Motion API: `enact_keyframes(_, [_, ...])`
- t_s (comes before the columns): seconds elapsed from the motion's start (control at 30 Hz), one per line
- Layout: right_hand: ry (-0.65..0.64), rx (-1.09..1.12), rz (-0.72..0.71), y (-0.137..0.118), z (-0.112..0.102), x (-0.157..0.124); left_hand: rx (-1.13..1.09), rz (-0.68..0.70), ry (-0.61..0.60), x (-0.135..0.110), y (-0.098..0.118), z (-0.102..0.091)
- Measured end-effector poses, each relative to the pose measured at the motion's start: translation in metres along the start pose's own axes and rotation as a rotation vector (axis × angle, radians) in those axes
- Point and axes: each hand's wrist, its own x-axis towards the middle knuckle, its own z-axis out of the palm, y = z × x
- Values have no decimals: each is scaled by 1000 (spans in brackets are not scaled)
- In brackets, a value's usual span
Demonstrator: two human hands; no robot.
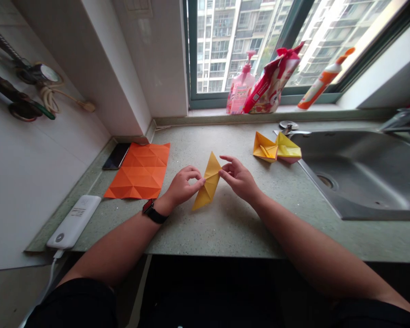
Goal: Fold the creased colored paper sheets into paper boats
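1. At the far left of the speckled stone tabletop point(225, 232), we note a white power bank point(73, 222) with a cable at its near end. Beyond it, a black phone point(116, 156) lies close to the wall.
2. Just right of the phone, an orange paper sheet point(140, 171) lies flat, marked with a pattern of creases.
3. The left hand point(182, 184) is curled, its thumb and forefinger closing on the left edge of the folded yellow paper. A black watch point(153, 213) sits on the wrist.
4. The folded yellow paper point(209, 182) stands between the hands, mid-tabletop. Its long axis tilts, one tip pointing away from us and rightward, the other toward us and leftward. We judge it very light, crisp along its folds but easily crushed, so it is best pinched gently at its mid-edges.
5. The right hand point(237, 178) is partly open, its fingertips pinching the paper's right edge.
6. Farther right, two folded yellow paper shapes point(276, 148) lie together beside the steel sink point(362, 155).
7. On the windowsill stand a pink pump bottle point(241, 89), a red bag point(271, 82) and an orange tube point(323, 79).
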Motion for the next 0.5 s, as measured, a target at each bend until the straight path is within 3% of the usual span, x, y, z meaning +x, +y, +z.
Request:
enact_keyframes(0.1, [8,-340,-86,1,-3,0,197,-135,63,2,-14,8])
enact_keyframes(0.2, [-99,-538,-148,1,-1,-2,338,-198,41,1,-23,14])
enact_keyframes(0.5, [-368,-853,-142,-2,20,-9,516,-133,8,-5,-17,21])
